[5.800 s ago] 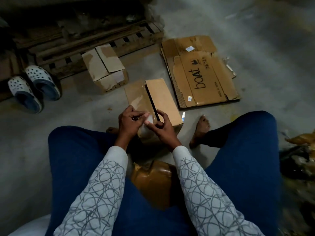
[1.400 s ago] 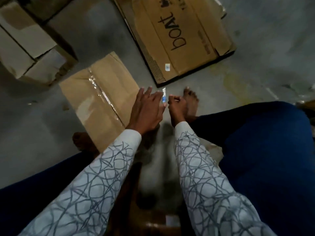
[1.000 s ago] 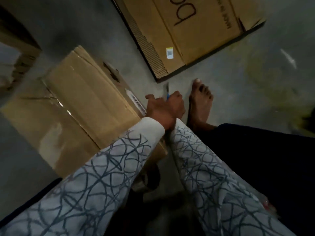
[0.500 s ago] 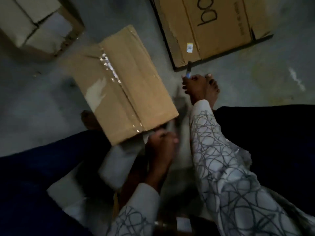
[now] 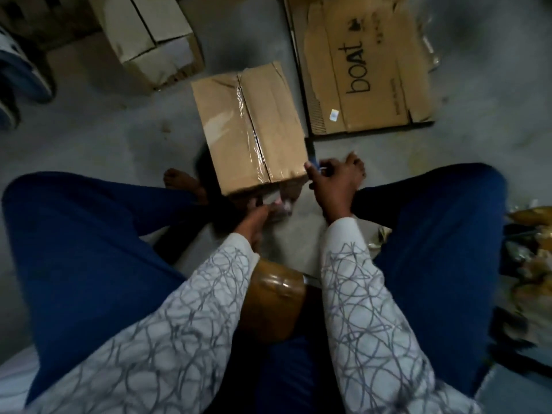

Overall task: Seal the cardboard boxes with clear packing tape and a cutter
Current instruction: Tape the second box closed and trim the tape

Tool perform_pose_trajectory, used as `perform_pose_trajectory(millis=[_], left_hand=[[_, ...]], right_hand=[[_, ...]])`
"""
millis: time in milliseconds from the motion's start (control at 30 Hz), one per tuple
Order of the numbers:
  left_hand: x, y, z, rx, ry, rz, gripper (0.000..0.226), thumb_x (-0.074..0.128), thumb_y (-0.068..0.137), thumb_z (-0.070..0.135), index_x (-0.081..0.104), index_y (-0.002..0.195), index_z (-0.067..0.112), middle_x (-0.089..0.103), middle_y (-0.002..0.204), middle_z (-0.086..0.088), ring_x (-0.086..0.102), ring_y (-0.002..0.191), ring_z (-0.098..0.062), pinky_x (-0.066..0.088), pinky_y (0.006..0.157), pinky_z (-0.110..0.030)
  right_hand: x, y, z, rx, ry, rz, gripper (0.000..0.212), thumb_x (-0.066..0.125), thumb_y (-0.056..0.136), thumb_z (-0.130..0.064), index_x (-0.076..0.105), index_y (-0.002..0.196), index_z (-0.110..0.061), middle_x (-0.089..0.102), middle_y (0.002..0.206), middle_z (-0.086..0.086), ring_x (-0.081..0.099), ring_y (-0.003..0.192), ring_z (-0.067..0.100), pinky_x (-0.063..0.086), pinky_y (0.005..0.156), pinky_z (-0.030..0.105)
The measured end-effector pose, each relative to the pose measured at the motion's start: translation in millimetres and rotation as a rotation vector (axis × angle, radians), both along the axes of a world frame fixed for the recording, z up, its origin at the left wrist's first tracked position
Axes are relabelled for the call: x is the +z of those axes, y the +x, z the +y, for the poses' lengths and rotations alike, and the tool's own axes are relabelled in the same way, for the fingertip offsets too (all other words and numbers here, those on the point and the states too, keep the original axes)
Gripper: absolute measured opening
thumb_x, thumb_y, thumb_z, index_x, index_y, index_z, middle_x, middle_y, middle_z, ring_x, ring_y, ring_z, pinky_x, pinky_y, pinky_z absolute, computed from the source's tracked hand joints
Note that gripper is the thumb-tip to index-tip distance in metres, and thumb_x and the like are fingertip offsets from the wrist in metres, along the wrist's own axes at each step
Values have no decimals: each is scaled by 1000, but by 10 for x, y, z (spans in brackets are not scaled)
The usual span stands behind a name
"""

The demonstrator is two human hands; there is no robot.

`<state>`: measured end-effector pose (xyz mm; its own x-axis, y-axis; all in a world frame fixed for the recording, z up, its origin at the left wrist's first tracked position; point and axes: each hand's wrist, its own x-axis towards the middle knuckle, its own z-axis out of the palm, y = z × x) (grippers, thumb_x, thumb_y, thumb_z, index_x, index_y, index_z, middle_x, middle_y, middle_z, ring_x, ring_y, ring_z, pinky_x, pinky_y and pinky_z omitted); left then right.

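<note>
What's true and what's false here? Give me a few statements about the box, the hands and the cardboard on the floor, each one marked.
1. Clear tape runs along the top seam of the box in front of the person. True.
2. The right hand holds nothing. False: it grips a blue cutter beside the box's near right corner.
3. The flattened cardboard printed "boat" lies left of the box. False: it lies to its right.
4. A second box stands farther off, to the left. True.
5. The left hand lies flat on the box's top. False: it reaches to the box's near end, below the top.
</note>
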<state>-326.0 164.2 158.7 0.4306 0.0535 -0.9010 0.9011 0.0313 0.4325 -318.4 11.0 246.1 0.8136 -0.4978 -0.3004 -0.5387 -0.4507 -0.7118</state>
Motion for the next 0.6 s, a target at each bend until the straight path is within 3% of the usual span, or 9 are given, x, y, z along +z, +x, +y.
perform_pose_trajectory(millis=[67, 100, 133, 300, 400, 500, 600], left_hand=[[53, -43, -2, 7, -23, -23, 64, 75, 89, 21, 44, 144, 9, 59, 137, -16, 60, 115, -26, 51, 89, -36], [47, -46, -1, 16, -20, -48, 59, 73, 90, 18, 47, 142, 6, 60, 135, -17, 61, 113, -26, 51, 84, -35], [108, -50, -4, 15, -14, -60, 59, 72, 91, 17, 46, 141, 4, 59, 135, -17, 61, 112, -26, 51, 84, -35], [162, -63, 33, 11, -4, -89, 59, 72, 88, 10, 43, 139, 9, 61, 129, -17, 62, 104, -26, 55, 76, -36], [259, -89, 56, -50, -42, -16, 40, 67, 92, 28, 61, 129, 13, 64, 108, -7, 59, 96, -24, 48, 72, -30], [228, -83, 96, -28, -88, 31, 44, 65, 91, 47, 63, 123, 17, 66, 109, -7, 61, 100, -26, 50, 72, -30], [242, -73, 100, -27, -82, 23, 38, 56, 100, 39, 58, 129, 15, 63, 123, -9, 60, 111, -28, 52, 89, -36]], right_hand=[[5, -179, 145, -2, 89, 4, 23, 75, 88, -29, 71, 104, -13, 67, 90, -2, 69, 81, 14, 58, 83, 29], [26, -265, 200, 6, 113, 2, 21, 75, 88, -31, 71, 102, -16, 70, 89, -1, 71, 82, 21, 60, 80, 42], [50, -335, 253, 26, 107, 8, 19, 74, 88, -31, 71, 101, -17, 71, 90, 1, 71, 83, 23, 60, 79, 46], [137, -450, 363, 164, -45, 66, 22, 67, 93, -24, 72, 111, -14, 73, 109, 10, 66, 103, 31, 52, 89, 37], [147, -364, 367, 220, -118, 66, 25, 65, 92, -21, 75, 114, -16, 74, 112, 11, 66, 108, 33, 52, 92, 36], [120, -255, 366, 283, -192, 30, 25, 64, 94, -24, 76, 115, -19, 74, 110, 11, 68, 104, 30, 53, 90, 35], [109, -141, 355, 332, -202, 2, 23, 66, 94, -32, 77, 112, -21, 73, 105, 6, 67, 93, 22, 49, 80, 29]])
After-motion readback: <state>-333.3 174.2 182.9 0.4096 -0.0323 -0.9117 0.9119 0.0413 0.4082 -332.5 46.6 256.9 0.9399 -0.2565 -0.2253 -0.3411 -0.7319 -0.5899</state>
